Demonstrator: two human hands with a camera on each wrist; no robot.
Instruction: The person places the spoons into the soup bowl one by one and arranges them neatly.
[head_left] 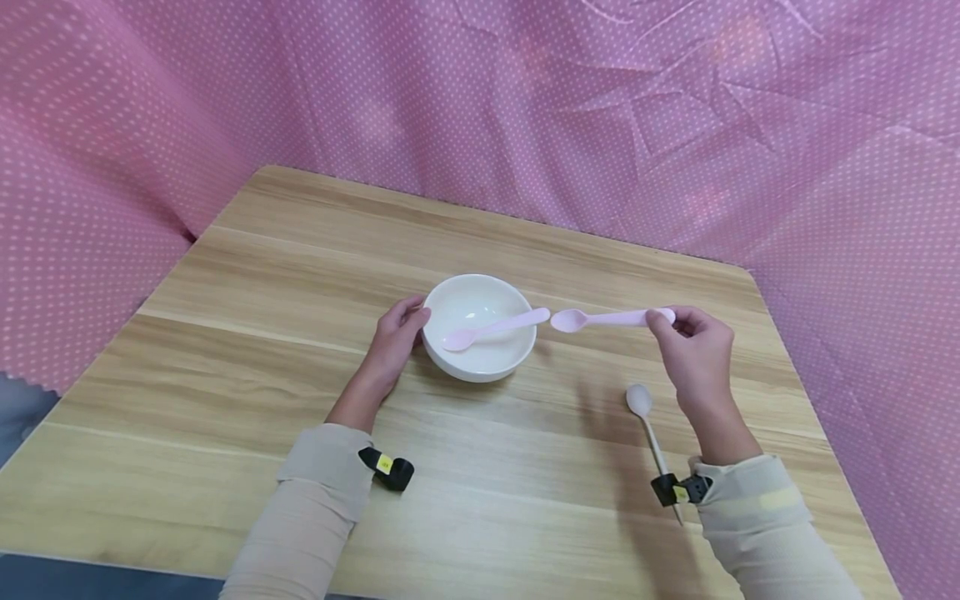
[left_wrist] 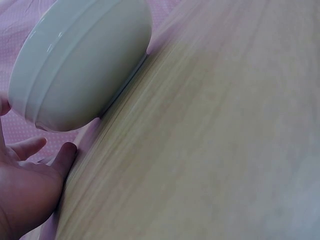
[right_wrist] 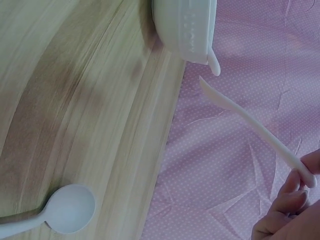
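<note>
A white bowl (head_left: 480, 367) stands on the table with a pale pink spoon (head_left: 498, 327) lying in it, its handle over the right rim. My left hand (head_left: 396, 337) rests at the bowl's left side, thumb at the rim. In the left wrist view, its other fingers (left_wrist: 64, 157) lie loosely beside and below the bowl (left_wrist: 95, 65), by the table. My right hand (head_left: 699, 346) pinches a second pale pink spoon (head_left: 611, 318) by the handle end, bowl end pointing left. That spoon (right_wrist: 255, 122) hangs above the table, its tip close to the other spoon's handle.
A third, whitish spoon (head_left: 640, 402) lies on the wooden table (head_left: 225, 367) below my right hand, its handle partly hidden behind the right wrist camera (head_left: 681, 490). A pink dotted cloth (head_left: 480, 108) hangs behind and beside the table.
</note>
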